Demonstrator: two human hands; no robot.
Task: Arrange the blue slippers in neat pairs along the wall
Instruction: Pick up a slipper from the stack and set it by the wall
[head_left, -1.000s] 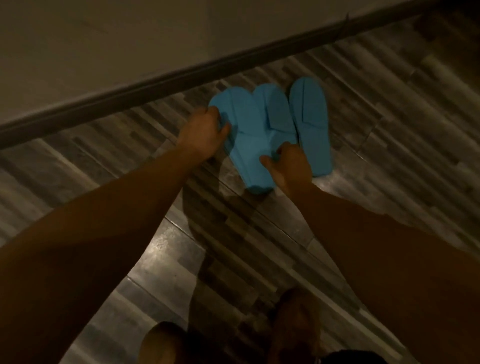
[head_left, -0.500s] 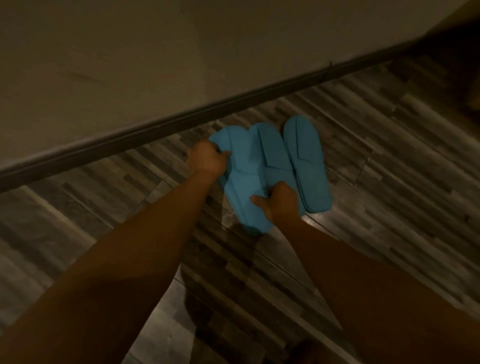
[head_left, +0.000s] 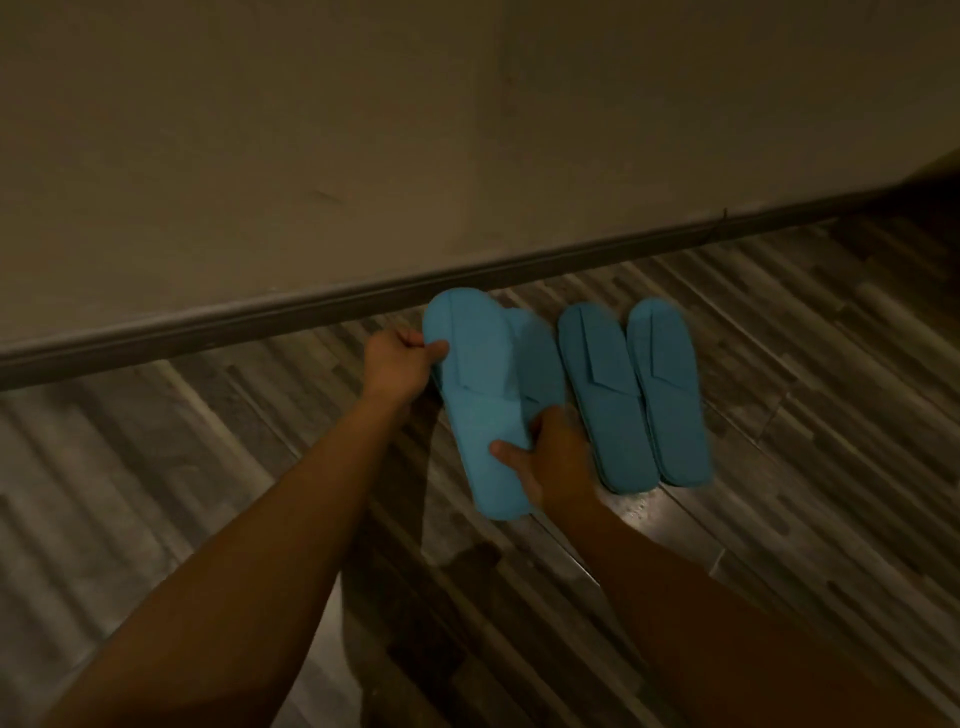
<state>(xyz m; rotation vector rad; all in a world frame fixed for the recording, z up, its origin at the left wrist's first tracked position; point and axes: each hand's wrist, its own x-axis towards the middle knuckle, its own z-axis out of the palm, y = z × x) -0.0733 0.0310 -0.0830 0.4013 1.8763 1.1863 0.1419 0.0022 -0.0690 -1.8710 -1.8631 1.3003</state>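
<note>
Two blue slippers (head_left: 634, 395) lie side by side on the wood-pattern floor, toes toward the wall. To their left I hold a brighter blue slipper (head_left: 475, 395), raised and tilted. My left hand (head_left: 397, 364) grips its toe-end left edge. My right hand (head_left: 550, 457) grips its heel-side right edge. Another blue slipper (head_left: 540, 358) shows partly behind the held one, mostly hidden; whether it is held or on the floor I cannot tell.
A pale wall (head_left: 467, 130) with a dark baseboard (head_left: 260, 322) runs diagonally across the view just beyond the slippers. Grey-brown plank flooring (head_left: 805, 415) spreads on both sides. The light is dim.
The overlapping slippers have separated: two now lie as a pair to the right, while the left slipper, gripped by both hands, has lifted and shifted left away from them.
</note>
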